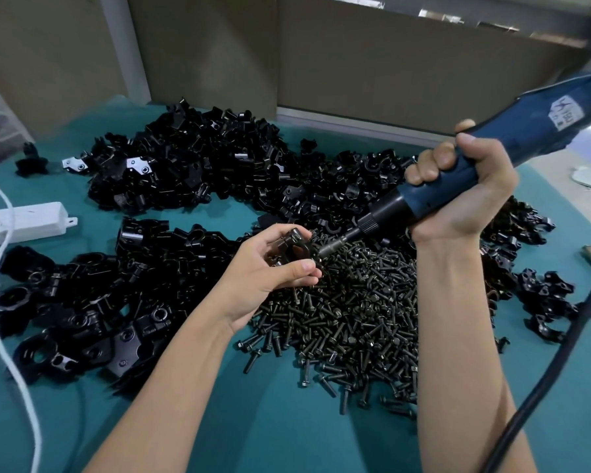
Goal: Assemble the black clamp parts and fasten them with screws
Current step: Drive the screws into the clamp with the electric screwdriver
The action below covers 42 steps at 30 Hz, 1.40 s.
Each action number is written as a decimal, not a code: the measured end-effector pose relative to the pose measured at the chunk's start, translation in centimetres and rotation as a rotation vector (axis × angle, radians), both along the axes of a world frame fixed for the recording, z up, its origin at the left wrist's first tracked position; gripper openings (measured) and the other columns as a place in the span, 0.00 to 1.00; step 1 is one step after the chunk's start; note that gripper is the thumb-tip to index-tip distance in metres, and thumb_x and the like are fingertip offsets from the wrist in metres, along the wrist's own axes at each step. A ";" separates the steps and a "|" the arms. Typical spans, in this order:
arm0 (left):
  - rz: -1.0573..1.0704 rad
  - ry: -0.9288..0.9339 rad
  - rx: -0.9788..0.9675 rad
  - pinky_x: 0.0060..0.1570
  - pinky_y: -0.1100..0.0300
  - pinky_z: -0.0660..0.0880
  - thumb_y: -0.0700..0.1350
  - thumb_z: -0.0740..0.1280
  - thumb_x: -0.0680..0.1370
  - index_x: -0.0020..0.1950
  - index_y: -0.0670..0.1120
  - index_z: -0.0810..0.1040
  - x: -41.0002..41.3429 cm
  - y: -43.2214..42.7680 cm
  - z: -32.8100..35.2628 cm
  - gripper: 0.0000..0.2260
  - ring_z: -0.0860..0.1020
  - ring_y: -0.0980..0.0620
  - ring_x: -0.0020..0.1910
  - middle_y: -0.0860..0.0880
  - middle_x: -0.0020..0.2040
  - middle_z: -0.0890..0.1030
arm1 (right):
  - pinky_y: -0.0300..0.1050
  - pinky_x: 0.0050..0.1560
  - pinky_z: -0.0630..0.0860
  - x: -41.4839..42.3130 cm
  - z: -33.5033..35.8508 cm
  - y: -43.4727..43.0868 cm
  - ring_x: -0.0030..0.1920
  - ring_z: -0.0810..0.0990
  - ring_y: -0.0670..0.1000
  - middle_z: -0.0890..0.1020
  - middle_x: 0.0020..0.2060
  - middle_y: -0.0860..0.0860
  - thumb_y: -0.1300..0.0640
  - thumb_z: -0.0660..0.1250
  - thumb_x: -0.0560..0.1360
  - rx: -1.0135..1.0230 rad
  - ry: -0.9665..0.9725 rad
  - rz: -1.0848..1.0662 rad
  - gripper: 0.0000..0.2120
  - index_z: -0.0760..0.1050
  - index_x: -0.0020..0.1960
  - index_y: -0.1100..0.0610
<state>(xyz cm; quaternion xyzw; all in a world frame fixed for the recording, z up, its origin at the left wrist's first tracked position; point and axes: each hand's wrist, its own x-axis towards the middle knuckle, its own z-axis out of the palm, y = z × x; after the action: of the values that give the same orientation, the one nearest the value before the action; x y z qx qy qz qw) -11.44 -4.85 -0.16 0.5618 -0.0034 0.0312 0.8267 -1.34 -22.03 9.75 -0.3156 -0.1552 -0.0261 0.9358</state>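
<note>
Left hand [270,268] is pinching a black clamp [296,249] between thumb and fingers just above the screw pile [348,319], while the right hand [464,186] is gripping a blue electric screwdriver [492,145] with its bit sitting right against the clamp, heaps of black clamp parts [191,165] lying around on the green table [287,421].

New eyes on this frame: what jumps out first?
The blue electric screwdriver, gripped in the right hand at upper right, angles down so its bit meets the black clamp that the left hand holds at centre. Below them a heap of dark screws spreads over the teal table. Piles of black clamp parts lie behind and to the left.
</note>
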 end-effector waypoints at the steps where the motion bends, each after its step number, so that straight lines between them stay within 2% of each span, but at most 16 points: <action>1: -0.008 0.000 -0.002 0.47 0.56 0.82 0.38 0.76 0.67 0.55 0.45 0.83 0.0 0.0 0.0 0.17 0.85 0.39 0.47 0.42 0.51 0.80 | 0.38 0.26 0.66 0.0 0.0 -0.1 0.23 0.68 0.47 0.71 0.24 0.48 0.62 0.61 0.68 0.001 -0.001 -0.001 0.05 0.73 0.42 0.56; 7: 0.002 -0.007 0.030 0.48 0.55 0.82 0.38 0.77 0.66 0.55 0.45 0.82 0.1 -0.3 0.0 0.18 0.85 0.39 0.47 0.42 0.55 0.78 | 0.37 0.26 0.66 0.1 -0.1 -0.4 0.23 0.67 0.47 0.70 0.25 0.48 0.62 0.60 0.69 0.016 0.009 -0.009 0.04 0.73 0.42 0.57; 13: 0.025 -0.015 0.087 0.50 0.53 0.82 0.41 0.79 0.65 0.54 0.49 0.84 0.2 0.0 -0.3 0.18 0.85 0.39 0.47 0.45 0.53 0.81 | 0.38 0.26 0.67 0.4 -0.4 -0.3 0.23 0.68 0.47 0.71 0.25 0.48 0.63 0.60 0.70 0.017 0.013 -0.002 0.04 0.73 0.42 0.56; 16: 0.046 -0.005 0.207 0.59 0.53 0.79 0.43 0.81 0.65 0.51 0.56 0.84 0.4 0.1 -0.6 0.18 0.83 0.48 0.51 0.55 0.50 0.84 | 0.38 0.26 0.67 0.5 -0.6 -0.3 0.23 0.68 0.47 0.71 0.24 0.48 0.62 0.61 0.69 0.010 0.019 -0.002 0.04 0.73 0.41 0.56; 19: 0.046 -0.004 0.208 0.58 0.55 0.79 0.44 0.79 0.65 0.51 0.57 0.85 0.5 0.1 -0.7 0.17 0.82 0.55 0.47 0.57 0.48 0.84 | 0.38 0.26 0.67 0.5 -0.6 -0.3 0.23 0.68 0.47 0.71 0.24 0.48 0.62 0.61 0.68 0.013 0.023 -0.001 0.04 0.73 0.41 0.56; 22: 0.038 -0.017 0.186 0.53 0.60 0.80 0.47 0.81 0.63 0.52 0.56 0.85 0.4 0.2 -0.6 0.18 0.83 0.53 0.44 0.55 0.49 0.85 | 0.38 0.26 0.66 0.5 -0.6 -0.3 0.23 0.68 0.47 0.71 0.24 0.48 0.62 0.61 0.68 0.006 0.021 -0.009 0.04 0.74 0.41 0.57; 26: 0.050 -0.020 0.177 0.56 0.56 0.80 0.45 0.80 0.64 0.53 0.54 0.86 0.6 0.2 -0.8 0.18 0.84 0.51 0.45 0.55 0.49 0.85 | 0.38 0.26 0.67 0.6 -0.7 -0.4 0.23 0.68 0.47 0.71 0.24 0.48 0.62 0.62 0.68 0.014 0.025 -0.010 0.04 0.73 0.41 0.57; 30: 0.050 -0.036 0.183 0.53 0.59 0.80 0.42 0.79 0.65 0.52 0.54 0.86 0.6 0.1 -1.0 0.17 0.83 0.53 0.44 0.56 0.48 0.84 | 0.38 0.26 0.67 0.6 -0.7 -0.3 0.23 0.68 0.47 0.70 0.24 0.48 0.63 0.61 0.69 0.016 0.017 -0.009 0.04 0.73 0.42 0.57; 36: 0.046 -0.028 0.173 0.54 0.53 0.82 0.42 0.79 0.64 0.54 0.51 0.86 0.7 0.2 -1.1 0.18 0.84 0.53 0.43 0.55 0.48 0.85 | 0.38 0.26 0.66 0.7 -0.8 -0.2 0.23 0.68 0.47 0.71 0.24 0.48 0.62 0.61 0.69 0.008 0.024 -0.011 0.03 0.72 0.41 0.57; 39: 0.061 -0.029 0.173 0.56 0.52 0.81 0.42 0.79 0.64 0.53 0.51 0.86 0.6 0.3 -1.0 0.18 0.84 0.54 0.43 0.55 0.48 0.85 | 0.38 0.26 0.67 0.7 -1.0 -0.1 0.23 0.68 0.47 0.71 0.24 0.48 0.62 0.61 0.69 0.016 0.037 -0.008 0.03 0.72 0.39 0.56; 42: 0.066 -0.036 0.178 0.54 0.56 0.81 0.42 0.79 0.64 0.52 0.53 0.86 0.6 0.2 -1.0 0.18 0.84 0.53 0.43 0.55 0.47 0.85 | 0.38 0.26 0.68 0.8 -1.2 0.0 0.23 0.69 0.47 0.71 0.24 0.48 0.63 0.60 0.71 0.021 0.052 -0.009 0.08 0.72 0.34 0.55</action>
<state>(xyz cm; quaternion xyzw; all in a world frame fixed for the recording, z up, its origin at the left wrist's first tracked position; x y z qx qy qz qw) -10.89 -4.63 -1.17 0.6321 -0.0027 0.0681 0.7719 -0.57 -21.98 8.53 -0.3072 -0.1291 -0.0240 0.9425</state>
